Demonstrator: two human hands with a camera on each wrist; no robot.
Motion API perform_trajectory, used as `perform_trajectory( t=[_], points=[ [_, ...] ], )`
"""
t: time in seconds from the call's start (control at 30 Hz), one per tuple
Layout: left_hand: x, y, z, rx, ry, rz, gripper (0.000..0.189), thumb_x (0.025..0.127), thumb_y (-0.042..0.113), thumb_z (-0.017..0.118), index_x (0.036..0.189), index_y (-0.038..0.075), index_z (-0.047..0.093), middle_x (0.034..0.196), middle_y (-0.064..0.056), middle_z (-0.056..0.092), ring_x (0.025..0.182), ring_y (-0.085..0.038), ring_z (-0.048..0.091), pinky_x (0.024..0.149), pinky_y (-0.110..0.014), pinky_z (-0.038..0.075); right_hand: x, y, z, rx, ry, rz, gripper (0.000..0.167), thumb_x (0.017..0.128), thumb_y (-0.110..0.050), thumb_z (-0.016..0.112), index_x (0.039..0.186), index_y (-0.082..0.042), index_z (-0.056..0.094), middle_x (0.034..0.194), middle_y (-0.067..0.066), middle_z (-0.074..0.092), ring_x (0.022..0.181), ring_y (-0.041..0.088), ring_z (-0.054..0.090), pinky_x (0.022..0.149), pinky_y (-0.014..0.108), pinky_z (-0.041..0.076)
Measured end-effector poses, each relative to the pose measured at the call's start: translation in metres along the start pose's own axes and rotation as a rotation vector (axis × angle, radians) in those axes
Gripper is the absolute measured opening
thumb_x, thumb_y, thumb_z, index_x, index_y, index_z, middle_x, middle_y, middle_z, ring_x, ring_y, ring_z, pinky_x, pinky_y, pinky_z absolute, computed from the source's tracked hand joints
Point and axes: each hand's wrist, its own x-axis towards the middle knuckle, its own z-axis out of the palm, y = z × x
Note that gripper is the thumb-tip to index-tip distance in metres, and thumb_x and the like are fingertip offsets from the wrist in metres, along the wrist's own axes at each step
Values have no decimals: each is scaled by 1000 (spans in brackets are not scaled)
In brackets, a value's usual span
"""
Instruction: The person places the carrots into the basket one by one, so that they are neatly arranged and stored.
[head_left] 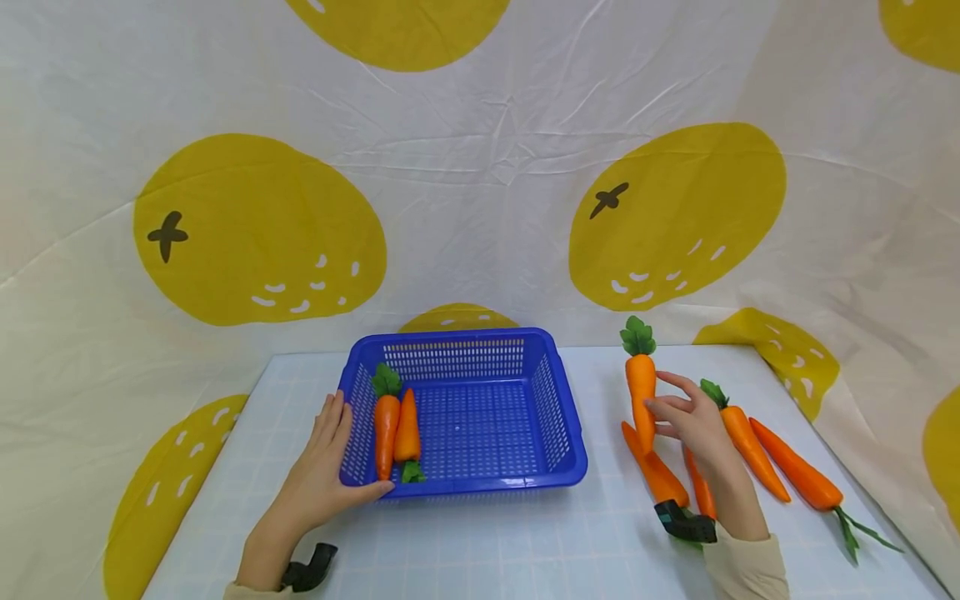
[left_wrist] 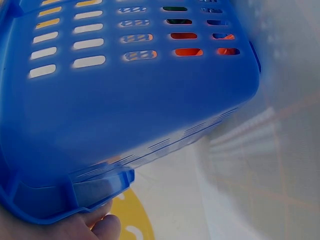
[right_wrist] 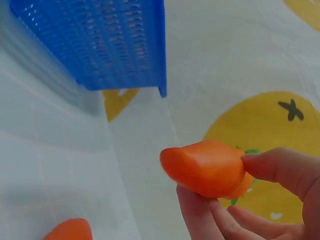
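Note:
My right hand (head_left: 693, 421) pinches an orange carrot (head_left: 641, 396) with a leafy green top, thumb on one side and fingers on the other. It is raised over the right side of the table, its narrow tip overlapping another carrot (head_left: 660, 475) in the head view. At the left front corner of a blue plastic basket (head_left: 487, 483), my left hand (head_left: 318, 471) rests with straight fingers along the left rim and the thumb on the front rim. Inside the basket, two carrots, one leaf-up (head_left: 386, 433) and one leaf-down (head_left: 407, 429), lie side by side at the left.
Another carrot (head_left: 699, 482) lies partly hidden beneath my right hand. Farther right are a carrot with leafy greens (head_left: 753, 454) and one with stringy greens (head_left: 802, 468). Behind the pale checked table (head_left: 487, 550) hangs a white cloth (head_left: 480, 217) printed with yellow fruit.

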Motion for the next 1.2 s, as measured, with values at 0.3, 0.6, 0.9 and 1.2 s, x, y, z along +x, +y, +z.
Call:
perform_trajectory(
  t=[0.3, 0.6, 0.9, 1.2],
  points=[
    [-1, 0, 1, -5, -1, -2, 133, 68, 70, 77, 156, -4, 12, 166, -15, -7, 151, -31, -10, 112, -67, 19, -5, -7, 7, 223, -110, -70, 73, 101, -32, 58, 158, -11, 19, 113, -3, 65, 96, 12, 67, 84, 28, 57],
    [1, 1, 2, -7, 0, -1, 131, 68, 68, 79, 155, -6, 15, 165, -18, -5, 151, -33, -8, 112, -67, 19, -11, -20, 20, 468, -273, -127, 68, 103, -16, 52, 159, -16, 13, 112, 3, 68, 101, 22, 70, 88, 36, 57],
    [2, 2, 0, -7, -9, 7, 132, 69, 70, 77, 155, -7, 13, 165, -17, -7, 151, -32, -10, 114, -65, 17, -9, -53, 38, 503, -361, -166, 70, 102, -11, 50, 160, -14, 9, 119, 9, 63, 104, 25, 68, 89, 41, 56],
    [1, 0, 0, -7, -8, -1, 131, 69, 68, 78, 155, -7, 13, 165, -17, -6, 151, -32, -10, 113, -66, 17, -3, -91, 64, 506, -415, -219, 66, 101, -10, 52, 157, -12, 18, 114, 10, 64, 92, 22, 69, 83, 38, 58]
  ],
)
